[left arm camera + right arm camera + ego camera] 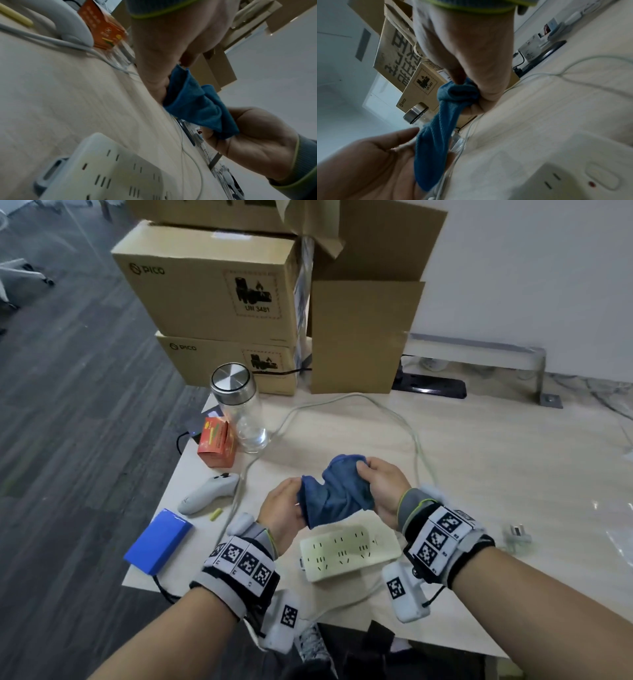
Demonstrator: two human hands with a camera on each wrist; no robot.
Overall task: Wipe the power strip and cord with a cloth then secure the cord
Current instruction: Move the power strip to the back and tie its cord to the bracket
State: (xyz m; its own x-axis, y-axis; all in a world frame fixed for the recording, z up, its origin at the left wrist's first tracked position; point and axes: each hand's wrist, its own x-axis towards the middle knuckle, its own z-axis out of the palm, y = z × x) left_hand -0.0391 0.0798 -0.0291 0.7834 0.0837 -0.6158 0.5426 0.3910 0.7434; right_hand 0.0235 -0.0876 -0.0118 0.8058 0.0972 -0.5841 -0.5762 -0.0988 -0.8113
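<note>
I saw both hands clutching blue cloth (334, 491) above power strip (349, 553) on table (479, 474): left hand (282, 508) pinching edge, right hand (383, 487) bunching the other. Cord (416, 446) looped loose beyond. My worry: dragging cloth might snag cord, topple glass bottle (243, 412).

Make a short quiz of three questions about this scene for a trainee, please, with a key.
1. True or false: the blue cloth already touches the power strip.
2. Which hands hold the cloth? A) left only B) right only C) both
3. Fill in: the orange box stands beside the glass ____.

Key:
1. False; it is held above the strip.
2. C; the left hand and the right hand each hold one end.
3. bottle
</note>
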